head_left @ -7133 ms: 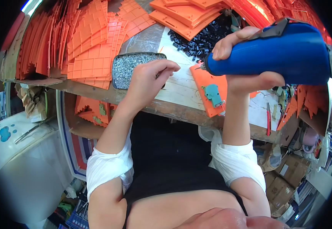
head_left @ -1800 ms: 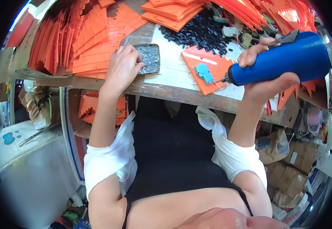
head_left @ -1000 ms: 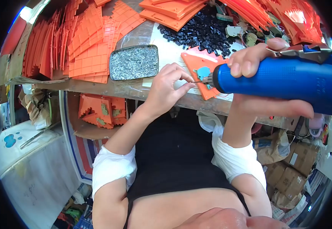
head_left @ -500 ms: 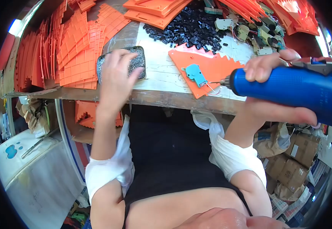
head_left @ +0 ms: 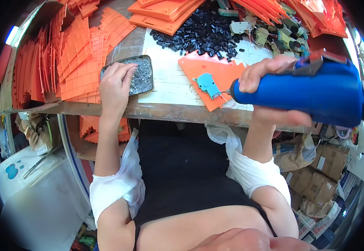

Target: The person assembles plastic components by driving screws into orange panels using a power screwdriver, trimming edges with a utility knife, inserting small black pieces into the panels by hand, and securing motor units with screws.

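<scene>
My left hand (head_left: 115,85) reaches over a dark-rimmed tray (head_left: 152,71) of small metal screws (head_left: 142,78). Its thumb and fingertips are pinched together above the pile; whatever may be between them is too small to make out. A blue electric screwdriver (head_left: 299,94) lies in the grip of my right hand (head_left: 251,81), its bit pointing left. The bit's tip is by the lower end of a teal gearbox motor (head_left: 208,85) with thin wires. That motor rests on an orange toothed plastic panel (head_left: 228,72) at the table's front edge.
Black plastic pieces (head_left: 203,33) are heaped behind the panel. More motors (head_left: 270,35) lie at the back right. Orange panels (head_left: 79,62) stand and lean at the left, with others stacked (head_left: 165,19) at the back. Cardboard boxes (head_left: 320,184) sit below right.
My left hand has lowered onto the screws and its fingers have closed from spread to pinched. The screwdriver has shifted left in view, with its bit still beside the teal motor.
</scene>
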A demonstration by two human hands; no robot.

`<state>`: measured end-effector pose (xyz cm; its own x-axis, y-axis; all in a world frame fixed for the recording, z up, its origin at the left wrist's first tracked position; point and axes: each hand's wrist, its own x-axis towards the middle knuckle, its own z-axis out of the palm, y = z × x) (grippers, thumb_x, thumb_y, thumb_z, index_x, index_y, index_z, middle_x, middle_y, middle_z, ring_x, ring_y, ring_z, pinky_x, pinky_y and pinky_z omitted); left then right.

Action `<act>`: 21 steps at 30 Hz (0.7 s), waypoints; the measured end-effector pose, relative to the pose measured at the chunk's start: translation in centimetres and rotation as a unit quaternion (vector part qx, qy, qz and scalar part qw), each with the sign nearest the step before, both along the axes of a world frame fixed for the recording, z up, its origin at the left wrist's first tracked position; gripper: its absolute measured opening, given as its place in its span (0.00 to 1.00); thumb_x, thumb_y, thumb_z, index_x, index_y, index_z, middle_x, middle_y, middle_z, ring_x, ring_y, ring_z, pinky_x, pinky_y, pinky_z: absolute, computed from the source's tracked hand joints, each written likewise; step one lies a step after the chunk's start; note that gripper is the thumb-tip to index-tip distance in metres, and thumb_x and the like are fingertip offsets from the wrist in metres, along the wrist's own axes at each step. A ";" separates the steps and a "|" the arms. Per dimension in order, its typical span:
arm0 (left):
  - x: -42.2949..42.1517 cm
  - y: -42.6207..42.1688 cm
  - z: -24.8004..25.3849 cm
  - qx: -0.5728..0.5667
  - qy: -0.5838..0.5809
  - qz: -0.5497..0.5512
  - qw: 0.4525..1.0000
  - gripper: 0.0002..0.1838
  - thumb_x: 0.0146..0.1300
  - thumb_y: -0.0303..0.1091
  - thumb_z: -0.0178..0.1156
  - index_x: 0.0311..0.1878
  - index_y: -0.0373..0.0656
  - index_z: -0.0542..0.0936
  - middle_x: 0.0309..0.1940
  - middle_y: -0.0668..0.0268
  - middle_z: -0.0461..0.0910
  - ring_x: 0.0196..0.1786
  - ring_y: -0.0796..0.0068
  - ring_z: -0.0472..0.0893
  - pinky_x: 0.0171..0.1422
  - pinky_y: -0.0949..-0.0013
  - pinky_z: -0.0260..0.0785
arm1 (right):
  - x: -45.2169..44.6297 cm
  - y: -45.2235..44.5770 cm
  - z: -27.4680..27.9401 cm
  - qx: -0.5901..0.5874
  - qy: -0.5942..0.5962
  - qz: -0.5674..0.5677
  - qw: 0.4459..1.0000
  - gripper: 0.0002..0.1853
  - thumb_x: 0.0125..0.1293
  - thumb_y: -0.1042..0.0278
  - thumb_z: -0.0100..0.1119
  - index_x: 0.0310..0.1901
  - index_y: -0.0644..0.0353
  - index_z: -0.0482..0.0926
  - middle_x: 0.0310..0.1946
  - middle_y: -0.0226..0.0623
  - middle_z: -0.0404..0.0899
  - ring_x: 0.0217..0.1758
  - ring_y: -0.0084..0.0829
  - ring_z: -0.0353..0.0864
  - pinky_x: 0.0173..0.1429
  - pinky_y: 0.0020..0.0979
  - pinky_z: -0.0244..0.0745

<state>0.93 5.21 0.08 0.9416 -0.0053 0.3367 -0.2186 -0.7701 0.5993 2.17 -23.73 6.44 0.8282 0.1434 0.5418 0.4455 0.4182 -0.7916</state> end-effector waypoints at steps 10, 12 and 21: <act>-2.2 -10.1 0.1 -0.214 0.049 -0.211 0.953 0.07 0.54 0.20 0.60 0.37 0.38 0.81 0.33 0.62 0.81 0.39 0.69 0.79 0.46 0.68 0.70 | 0.1 0.8 2.4 0.069 -0.035 -0.015 0.997 0.57 0.36 0.09 0.40 0.51 0.61 0.69 0.20 0.33 0.72 0.21 0.30 0.73 0.29 0.30 0.71; -2.4 -11.1 0.0 -0.175 0.001 -0.222 0.959 0.08 0.52 0.19 0.62 0.36 0.38 0.80 0.33 0.63 0.81 0.39 0.67 0.79 0.46 0.67 0.70 | 0.1 0.7 3.0 0.053 -0.094 0.036 0.993 0.59 0.34 0.08 0.39 0.53 0.61 0.68 0.21 0.33 0.72 0.20 0.29 0.72 0.29 0.29 0.70; -3.3 -11.5 0.0 -0.336 0.085 -0.225 0.911 0.11 0.57 0.19 0.61 0.42 0.36 0.75 0.35 0.62 0.81 0.41 0.73 0.82 0.48 0.72 0.73 | -0.8 1.9 3.4 0.064 -0.052 -0.017 0.996 0.59 0.35 0.07 0.36 0.53 0.61 0.68 0.23 0.32 0.72 0.21 0.27 0.71 0.31 0.28 0.70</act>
<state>-2.34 -6.27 0.05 0.9339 -0.2493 0.2562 -0.2821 -0.0737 0.9566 1.35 -21.84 9.82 0.7699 0.0402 0.6369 0.5376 0.4969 -0.6812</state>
